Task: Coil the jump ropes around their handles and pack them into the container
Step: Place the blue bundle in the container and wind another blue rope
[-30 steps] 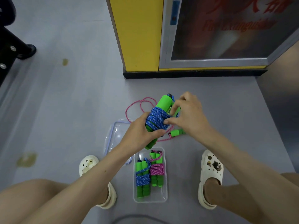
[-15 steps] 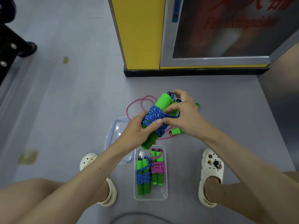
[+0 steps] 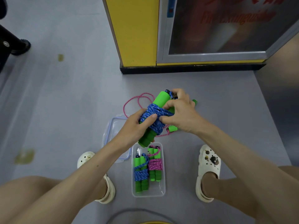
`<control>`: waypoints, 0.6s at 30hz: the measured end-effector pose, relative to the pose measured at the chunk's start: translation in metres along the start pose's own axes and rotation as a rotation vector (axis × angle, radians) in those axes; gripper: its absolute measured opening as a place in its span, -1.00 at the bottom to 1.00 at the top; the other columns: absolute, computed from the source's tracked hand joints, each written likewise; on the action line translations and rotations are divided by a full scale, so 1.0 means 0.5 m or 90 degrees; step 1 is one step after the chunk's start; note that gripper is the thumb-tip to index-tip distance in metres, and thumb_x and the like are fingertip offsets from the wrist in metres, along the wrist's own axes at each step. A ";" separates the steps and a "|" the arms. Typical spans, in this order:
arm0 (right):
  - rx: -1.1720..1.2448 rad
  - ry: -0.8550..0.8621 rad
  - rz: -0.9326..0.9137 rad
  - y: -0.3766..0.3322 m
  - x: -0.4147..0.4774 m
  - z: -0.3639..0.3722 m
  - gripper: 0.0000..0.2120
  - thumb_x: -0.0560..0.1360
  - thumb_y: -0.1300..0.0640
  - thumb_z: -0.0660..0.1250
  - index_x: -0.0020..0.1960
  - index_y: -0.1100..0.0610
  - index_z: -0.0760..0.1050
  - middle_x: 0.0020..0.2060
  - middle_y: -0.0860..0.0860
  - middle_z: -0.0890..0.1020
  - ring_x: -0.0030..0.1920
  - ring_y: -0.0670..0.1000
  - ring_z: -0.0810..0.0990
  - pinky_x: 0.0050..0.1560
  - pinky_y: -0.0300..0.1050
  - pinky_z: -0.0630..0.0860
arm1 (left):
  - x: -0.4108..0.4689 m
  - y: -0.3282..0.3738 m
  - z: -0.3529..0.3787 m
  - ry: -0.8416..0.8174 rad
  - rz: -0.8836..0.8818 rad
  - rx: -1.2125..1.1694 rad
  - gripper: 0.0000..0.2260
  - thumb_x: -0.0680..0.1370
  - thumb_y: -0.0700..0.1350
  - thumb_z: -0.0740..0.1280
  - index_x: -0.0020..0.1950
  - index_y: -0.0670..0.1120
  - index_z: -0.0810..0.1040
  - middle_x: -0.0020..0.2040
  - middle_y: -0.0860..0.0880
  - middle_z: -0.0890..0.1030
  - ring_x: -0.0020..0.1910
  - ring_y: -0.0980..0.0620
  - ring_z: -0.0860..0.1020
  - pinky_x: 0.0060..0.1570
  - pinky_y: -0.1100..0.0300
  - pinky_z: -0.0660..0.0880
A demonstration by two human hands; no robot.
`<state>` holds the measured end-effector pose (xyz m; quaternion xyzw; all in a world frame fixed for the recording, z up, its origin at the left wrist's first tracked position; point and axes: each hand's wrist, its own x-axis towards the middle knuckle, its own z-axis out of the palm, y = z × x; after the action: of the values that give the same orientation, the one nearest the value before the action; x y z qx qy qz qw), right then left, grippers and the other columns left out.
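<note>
Currently left hand [image 3: 137,126] grips the blue-roped green handles [image 3: 155,113]; right hand [image 3: 179,113] pinches the blue cord beside it, above the clear container [image 3: 162,189].

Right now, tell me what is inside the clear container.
Two coiled ropes, side by side: blue rope and pink rope. The held bundle hides the container's far edge.

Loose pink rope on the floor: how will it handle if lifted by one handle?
Likely floppy: the pink rope lies in slack loops, so it should dangle and trail. Its green handle looks like foam, probably light and grippy. Round, so it may roll.
</note>
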<state>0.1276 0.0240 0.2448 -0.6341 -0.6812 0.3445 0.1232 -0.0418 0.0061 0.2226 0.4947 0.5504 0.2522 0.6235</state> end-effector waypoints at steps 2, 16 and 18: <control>-0.018 0.017 -0.003 0.000 0.002 0.000 -0.84 0.35 0.10 0.47 -0.24 -0.02 0.47 0.29 0.01 0.22 0.29 -0.06 0.14 0.00 -0.30 -0.04 | -0.001 -0.004 0.005 0.005 0.003 -0.010 -0.89 0.57 0.00 0.29 0.06 0.05 0.51 -0.04 -0.07 0.67 -0.16 -0.06 0.68 -0.12 -0.07 0.63; -0.092 0.085 -0.090 0.007 0.000 0.018 -0.87 0.39 0.07 0.46 -0.09 0.09 0.66 0.42 -0.01 0.20 0.41 0.01 0.09 0.18 -0.27 -0.05 | -0.005 -0.024 0.006 0.014 -0.006 -0.042 -0.71 0.53 0.02 0.35 0.20 -0.04 0.48 0.00 -0.11 0.66 -0.15 -0.06 0.67 -0.17 0.02 0.64; -0.115 0.079 -0.100 0.011 -0.001 0.020 -0.84 0.41 0.04 0.45 -0.06 0.08 0.66 0.43 0.00 0.19 0.42 0.01 0.07 0.23 -0.25 -0.07 | -0.005 -0.028 0.007 0.011 -0.008 -0.038 -0.74 0.54 0.02 0.35 0.19 -0.03 0.48 0.00 -0.09 0.66 -0.13 -0.05 0.67 -0.13 0.01 0.64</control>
<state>0.1260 0.0200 0.2343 -0.6070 -0.7484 0.2312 0.1340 -0.0427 -0.0028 0.2110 0.4703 0.5512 0.2690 0.6345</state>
